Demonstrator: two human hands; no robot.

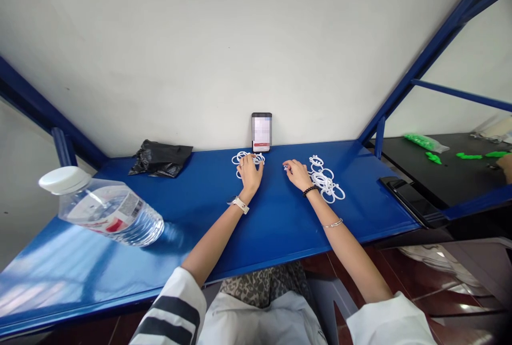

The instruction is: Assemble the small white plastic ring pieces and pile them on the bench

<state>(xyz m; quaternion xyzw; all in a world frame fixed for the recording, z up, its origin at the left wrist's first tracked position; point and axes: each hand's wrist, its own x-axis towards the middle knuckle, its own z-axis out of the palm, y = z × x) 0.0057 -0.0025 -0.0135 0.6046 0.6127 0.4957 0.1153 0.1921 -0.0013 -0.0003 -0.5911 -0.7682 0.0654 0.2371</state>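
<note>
Can't read any text from my end tbh: red-and-white label [114,214] on clear plastic, white-capped bottle [110,211] too blurry, black rectangular phone [262,133] screen [262,129] pixelated.

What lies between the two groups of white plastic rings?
In the head view, the right hand, a small white piece at its fingertips, and blue tabletop lie between the left group and the right group.

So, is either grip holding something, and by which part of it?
The right grip seems to pinch a white piece, part unclear. The left grip is over white rings; holding cannot be told.
</note>
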